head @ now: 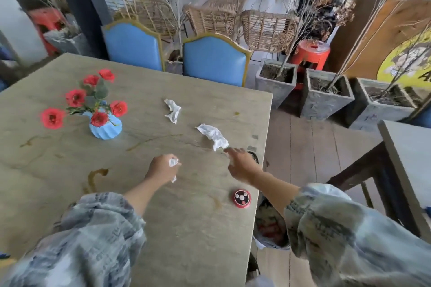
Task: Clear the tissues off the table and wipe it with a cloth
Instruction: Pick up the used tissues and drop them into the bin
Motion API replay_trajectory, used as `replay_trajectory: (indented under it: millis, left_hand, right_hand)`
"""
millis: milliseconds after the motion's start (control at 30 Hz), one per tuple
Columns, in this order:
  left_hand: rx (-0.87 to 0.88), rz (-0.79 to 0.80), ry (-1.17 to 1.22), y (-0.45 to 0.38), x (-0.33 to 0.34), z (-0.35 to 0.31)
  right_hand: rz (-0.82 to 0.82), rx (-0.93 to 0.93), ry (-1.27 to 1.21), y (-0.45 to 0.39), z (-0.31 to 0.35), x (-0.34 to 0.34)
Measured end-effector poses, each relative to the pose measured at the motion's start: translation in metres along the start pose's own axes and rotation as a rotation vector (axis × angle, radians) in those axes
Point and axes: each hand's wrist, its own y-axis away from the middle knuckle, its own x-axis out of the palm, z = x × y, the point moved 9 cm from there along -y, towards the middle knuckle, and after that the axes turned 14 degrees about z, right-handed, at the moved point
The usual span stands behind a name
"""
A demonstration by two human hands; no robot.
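Left hand [163, 168] grips a wad; right hand [240, 163], fingers spread, nears the tissue [213, 135] at its eleven o'clock: feather-light, soft, pinchable anywhere

We see a blue ribbed vase [105, 128] of red flowers [75, 97] on the left. A round red call button [242, 198] sits near the right edge. At the far side we find two blue chairs [215, 59], with rattan chairs [268, 30] behind. Right of these stand grey planters [324, 100] and a red stool [312, 52].
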Motion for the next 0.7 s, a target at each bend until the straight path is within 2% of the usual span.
replay_trajectory:
  millis: [200,467,567,700]
  left_hand:
    - [-0.111,-0.163,0.12,-0.05,-0.012,-0.006]
    - [-0.099,-0.305,0.154,-0.133,-0.015,-0.034]
    - [-0.075,-0.32,0.156,-0.165,-0.023,-0.044]
    - [-0.058,-0.329,0.166,-0.206,-0.039,-0.058]
  right_hand:
    - [0.075,-0.209,0.155,-0.088,-0.007,-0.016]
    - [0.255,-0.58,0.526,-0.165,-0.011,0.007]
    - [0.228,-0.652,0.534,-0.184,-0.014,0.011]
    - [0.041,-0.714,0.37,-0.202,-0.023,-0.004]
